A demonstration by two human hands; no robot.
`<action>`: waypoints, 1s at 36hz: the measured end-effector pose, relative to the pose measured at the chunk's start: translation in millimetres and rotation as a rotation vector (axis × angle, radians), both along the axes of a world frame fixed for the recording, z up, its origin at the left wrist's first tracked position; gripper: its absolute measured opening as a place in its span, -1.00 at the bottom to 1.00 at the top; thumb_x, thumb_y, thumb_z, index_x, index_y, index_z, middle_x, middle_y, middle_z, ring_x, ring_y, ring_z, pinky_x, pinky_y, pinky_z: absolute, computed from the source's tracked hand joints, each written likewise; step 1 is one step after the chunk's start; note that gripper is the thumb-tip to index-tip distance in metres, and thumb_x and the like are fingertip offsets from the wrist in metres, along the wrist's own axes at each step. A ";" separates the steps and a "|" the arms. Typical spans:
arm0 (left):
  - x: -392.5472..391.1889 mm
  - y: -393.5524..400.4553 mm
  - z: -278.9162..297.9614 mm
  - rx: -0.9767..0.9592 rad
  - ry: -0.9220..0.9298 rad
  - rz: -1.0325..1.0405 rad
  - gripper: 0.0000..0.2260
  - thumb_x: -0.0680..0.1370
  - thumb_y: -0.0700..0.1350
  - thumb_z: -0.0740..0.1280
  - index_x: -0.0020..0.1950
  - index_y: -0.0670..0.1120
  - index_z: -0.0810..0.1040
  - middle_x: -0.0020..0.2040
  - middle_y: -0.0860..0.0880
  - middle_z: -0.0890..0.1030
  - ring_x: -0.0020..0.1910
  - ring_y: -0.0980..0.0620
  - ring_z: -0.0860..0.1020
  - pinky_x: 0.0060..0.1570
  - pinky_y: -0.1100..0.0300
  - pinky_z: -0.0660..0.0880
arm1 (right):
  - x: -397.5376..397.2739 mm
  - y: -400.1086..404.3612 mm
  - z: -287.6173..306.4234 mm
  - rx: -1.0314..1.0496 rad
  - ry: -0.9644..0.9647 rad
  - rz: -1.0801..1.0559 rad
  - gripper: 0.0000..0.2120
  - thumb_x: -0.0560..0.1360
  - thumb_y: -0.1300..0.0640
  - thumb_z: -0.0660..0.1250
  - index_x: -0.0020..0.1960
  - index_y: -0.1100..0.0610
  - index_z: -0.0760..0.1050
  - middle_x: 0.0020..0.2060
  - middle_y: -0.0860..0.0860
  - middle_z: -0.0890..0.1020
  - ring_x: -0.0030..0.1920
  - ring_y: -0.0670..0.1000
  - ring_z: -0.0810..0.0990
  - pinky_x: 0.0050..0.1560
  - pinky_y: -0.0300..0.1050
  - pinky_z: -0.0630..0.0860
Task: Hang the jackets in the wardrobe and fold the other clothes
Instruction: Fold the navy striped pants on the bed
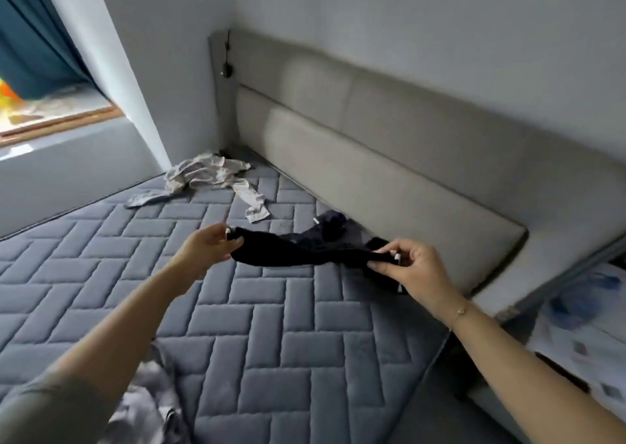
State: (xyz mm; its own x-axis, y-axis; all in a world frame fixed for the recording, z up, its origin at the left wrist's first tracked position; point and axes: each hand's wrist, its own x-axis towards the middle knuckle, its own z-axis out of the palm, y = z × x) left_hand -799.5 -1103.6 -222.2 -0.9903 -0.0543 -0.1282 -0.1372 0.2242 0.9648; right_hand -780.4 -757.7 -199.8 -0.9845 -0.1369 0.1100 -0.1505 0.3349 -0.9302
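A small black garment (298, 252) is stretched between both hands just above the blue quilted mattress (271, 325). My left hand (210, 247) pinches its left end and my right hand (410, 270) pinches its right end. Behind it, against the headboard, lies a dark navy garment (330, 228). A crumpled light grey garment (206, 175) with long sleeves lies in the far corner of the bed. Another grey garment (149, 406) lies bunched at the near left edge, partly cut off by the frame.
A grey padded headboard (389, 159) runs along the right side of the bed. White walls close off the far corner, with a window and teal curtain (30, 53) at the left. A patterned blue and white cloth (582, 335) lies to the right of the bed.
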 end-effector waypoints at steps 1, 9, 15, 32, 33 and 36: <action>17.7 -11.5 -20.0 -0.028 -0.026 0.010 -0.91 0.54 -0.36 0.33 -0.10 -0.19 0.50 -0.23 -0.07 0.54 -0.21 0.08 0.49 -0.11 0.27 0.44 | 14.1 -11.4 -17.6 0.013 -0.044 0.027 -0.84 0.33 0.32 0.53 -0.23 0.11 0.61 -0.43 -0.11 0.62 -0.38 -0.20 0.49 -0.30 -0.31 0.41; 162.6 -90.0 -194.8 -0.531 -0.173 -0.032 -0.85 0.40 -0.27 0.51 -0.14 -0.06 0.61 -0.27 -0.03 0.60 -0.22 -0.01 0.55 -0.16 0.09 0.44 | 124.9 -91.2 -183.9 0.153 -0.402 0.192 -0.80 0.31 0.28 0.57 -0.28 0.02 0.63 -0.33 -0.11 0.67 -0.31 -0.28 0.52 -0.23 -0.44 0.40; 248.9 -116.4 -311.6 -0.815 -0.111 -0.168 -0.83 0.33 -0.22 0.57 -0.15 -0.08 0.65 -0.21 0.02 0.64 -0.19 -0.07 0.60 -0.23 0.13 0.46 | 201.6 -130.3 -317.6 0.246 -0.623 0.340 -0.84 0.32 0.23 0.55 -0.25 0.13 0.56 -0.36 -0.07 0.56 -0.37 -0.24 0.44 -0.27 -0.37 0.38; 417.1 -144.7 -450.5 -1.044 -0.501 0.147 -0.62 0.27 -0.47 0.39 0.03 -0.22 0.63 0.25 -0.23 0.55 0.13 -0.32 0.50 0.02 -0.12 0.43 | 363.8 -222.1 -469.0 0.369 -0.980 0.947 -0.63 0.48 0.21 0.39 0.28 0.14 0.52 0.41 -0.02 0.39 0.40 -0.07 0.36 0.32 -0.37 0.24; 424.7 -134.6 -451.5 -0.980 -0.547 0.238 -0.61 0.28 -0.47 0.39 0.07 -0.22 0.62 0.26 -0.24 0.53 0.14 -0.32 0.49 0.04 -0.12 0.44 | 364.5 -219.5 -468.6 0.378 -0.990 0.958 -0.63 0.49 0.20 0.38 0.29 0.12 0.52 0.44 -0.04 0.36 0.43 -0.09 0.32 0.37 -0.34 0.20; 444.2 -88.6 -450.0 -0.646 -0.623 0.618 -0.75 0.41 -0.39 0.37 0.08 -0.25 0.56 0.11 -0.25 0.53 0.09 -0.26 0.49 0.11 -0.05 0.41 | 356.4 -203.4 -462.8 0.355 -1.055 0.846 -0.68 0.51 0.28 0.35 0.26 0.17 0.54 0.31 0.02 0.51 0.33 -0.07 0.44 0.32 -0.35 0.30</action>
